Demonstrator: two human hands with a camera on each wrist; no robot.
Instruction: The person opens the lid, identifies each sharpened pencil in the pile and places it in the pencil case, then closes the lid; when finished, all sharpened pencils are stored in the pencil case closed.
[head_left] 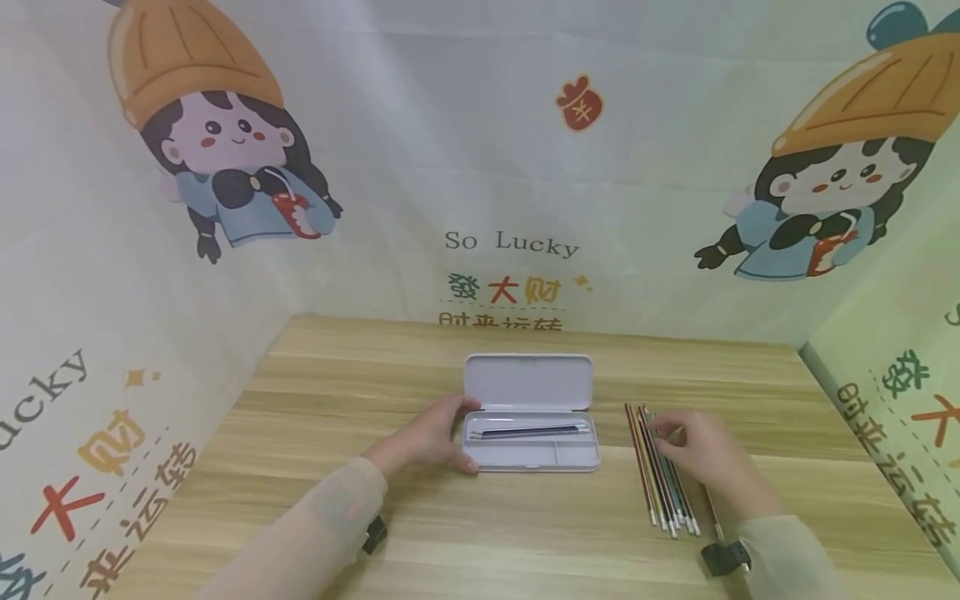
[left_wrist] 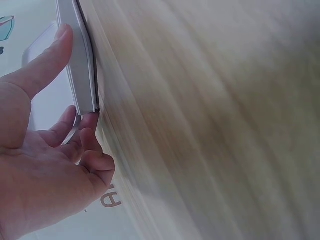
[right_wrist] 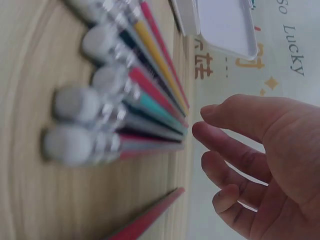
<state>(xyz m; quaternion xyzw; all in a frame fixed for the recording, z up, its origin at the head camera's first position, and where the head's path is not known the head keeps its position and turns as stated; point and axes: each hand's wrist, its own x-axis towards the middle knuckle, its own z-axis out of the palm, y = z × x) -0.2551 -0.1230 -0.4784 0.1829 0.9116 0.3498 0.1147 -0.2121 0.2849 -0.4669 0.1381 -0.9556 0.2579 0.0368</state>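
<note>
A white pencil case (head_left: 577, 454) lies on the table with its lid (head_left: 528, 382) raised at the back. Dark pencils (head_left: 525, 432) rest in its long rear compartment; their exact number is hard to tell. My left hand (head_left: 435, 432) holds the case by its left end, the thumb near the front corner and the fingers around the hinge side. To the right of the case lies a bundle of colored pencils (head_left: 662, 479), their white eraser ends toward me. Over the far end of that bundle hovers my right hand (head_left: 701, 450), fingers loosely bent, nothing visible between them.
One separate red pencil (right_wrist: 150, 215) lies to the right of the bundle, partly under my right forearm. The wooden table (head_left: 360, 367) ends at a printed cloth backdrop (head_left: 390, 167) behind and at both sides. Smaller compartments (head_left: 576, 452) divide the front of the case.
</note>
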